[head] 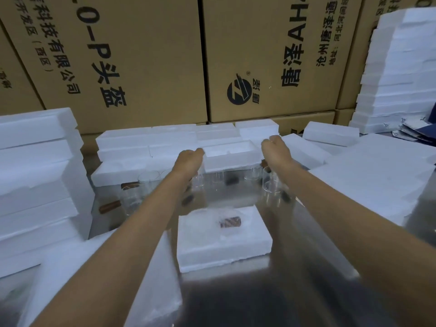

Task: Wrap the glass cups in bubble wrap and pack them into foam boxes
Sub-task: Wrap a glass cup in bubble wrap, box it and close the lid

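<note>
Head view: both hands reach to the bench's far edge, left hand (188,159) and right hand (274,147) gripping the ends of an empty foam box (230,154). Bare cups (271,182) stand mid-bench. Lift it level and high, I judge, clearing the glass beneath.

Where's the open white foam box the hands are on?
Head view, centre, far across the steel table: the open white foam box sits between the left hand and right hand, just beyond the clear glass cups.
</note>
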### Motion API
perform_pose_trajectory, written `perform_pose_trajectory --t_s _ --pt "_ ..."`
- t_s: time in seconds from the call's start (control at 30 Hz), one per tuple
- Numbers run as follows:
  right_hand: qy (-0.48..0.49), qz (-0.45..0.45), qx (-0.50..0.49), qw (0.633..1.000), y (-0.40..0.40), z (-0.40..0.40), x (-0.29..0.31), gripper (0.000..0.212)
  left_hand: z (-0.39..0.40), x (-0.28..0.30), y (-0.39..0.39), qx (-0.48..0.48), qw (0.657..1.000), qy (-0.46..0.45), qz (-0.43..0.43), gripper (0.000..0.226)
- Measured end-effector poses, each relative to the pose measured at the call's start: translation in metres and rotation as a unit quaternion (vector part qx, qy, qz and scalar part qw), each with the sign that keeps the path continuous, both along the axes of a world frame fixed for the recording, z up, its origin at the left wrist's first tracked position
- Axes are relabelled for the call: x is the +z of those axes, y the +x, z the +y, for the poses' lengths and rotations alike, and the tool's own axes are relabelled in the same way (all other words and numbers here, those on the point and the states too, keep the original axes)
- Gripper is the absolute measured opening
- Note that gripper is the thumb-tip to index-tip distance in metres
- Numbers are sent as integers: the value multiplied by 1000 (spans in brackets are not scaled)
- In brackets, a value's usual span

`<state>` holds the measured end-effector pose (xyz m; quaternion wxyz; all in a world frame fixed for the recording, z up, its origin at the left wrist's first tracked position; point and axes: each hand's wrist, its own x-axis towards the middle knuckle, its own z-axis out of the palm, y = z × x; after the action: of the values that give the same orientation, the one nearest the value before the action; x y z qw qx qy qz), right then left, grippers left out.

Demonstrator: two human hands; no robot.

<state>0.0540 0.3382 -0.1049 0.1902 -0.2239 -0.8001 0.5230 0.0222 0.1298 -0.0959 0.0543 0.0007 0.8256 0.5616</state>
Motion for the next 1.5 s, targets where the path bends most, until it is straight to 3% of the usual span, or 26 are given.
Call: perform_pose_trajectory --t_s 0.13,0.27,0.4,0.5,0.63,0.73,0.8,0.87,0.93,1.17,1.37,1.5 --pt "-8 -58 10 998 -42 8 -3 10 13 -5 -26 -44 995 76 -53 24" --pt "-65 6 19 998 -35 8 3 37 8 -1 -18 -34 995 92 -25 43" --pt "-166 73 55 982 14 4 15 35 -18 8 13 -34 985 166 29 45" --pt "-139 90 94 982 61 -3 25 34 -38 16 47 -30 981 187 44 44" --pt "-128 88 131 979 108 -11 22 57 -73 20 95 -80 972 215 53 42" --pt "-114 51 103 987 127 -24 8 42 -89 8 123 -95 976 193 37 42" --pt "-64 35 104 992 135 -33 -9 30 -95 -8 131 -68 984 163 38 22" --pt "-17 20 123 992 144 -44 -28 24 -102 -23 134 -47 993 74 81 8" --pt "-7 23 132 991 150 -53 -41 20 -106 -34 138 -53 992 21 115 11" --pt "-18 56 109 992 151 -68 -42 18 -101 -40 140 -67 992 25 101 14" --pt "-12 4 128 992 143 -66 -43 23 -93 -37 135 -57 995 58 60 16" --pt "-16 -5 128 992 138 -63 -45 22 -88 -36 130 -40 994 72 77 14"
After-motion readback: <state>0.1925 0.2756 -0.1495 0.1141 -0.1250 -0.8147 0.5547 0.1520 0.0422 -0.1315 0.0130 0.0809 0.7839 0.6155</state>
